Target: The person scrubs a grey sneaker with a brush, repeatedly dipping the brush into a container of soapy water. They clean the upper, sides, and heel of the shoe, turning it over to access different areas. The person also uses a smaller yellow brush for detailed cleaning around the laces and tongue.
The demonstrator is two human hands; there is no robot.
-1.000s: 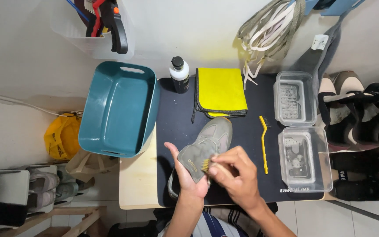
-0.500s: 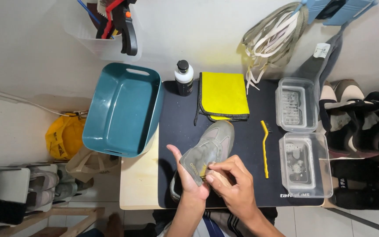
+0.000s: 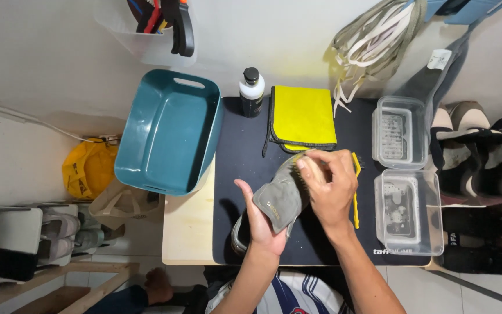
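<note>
A grey suede shoe (image 3: pixel 279 200) lies tilted over the dark mat (image 3: pixel 245 151), and my left hand (image 3: pixel 258 221) grips it from beneath at the heel end. My right hand (image 3: pixel 330 187) is closed on a small wooden brush (image 3: pixel 309 168) whose bristles press against the shoe's toe end. Most of the brush is hidden under my fingers. A thin yellow tool (image 3: pixel 355 189) lies on the mat just right of my right hand.
A teal plastic tub (image 3: pixel 167 134) overhangs the table's left side. A black bottle with a white top (image 3: pixel 251 93) and a folded yellow cloth (image 3: pixel 302 118) sit at the back. Two clear plastic containers (image 3: pixel 405 174) stand at the right; laces (image 3: pixel 373 40) hang above.
My right hand with the brush has moved up the shoe from its middle toward the toe end. The left hand keeps holding the shoe.
</note>
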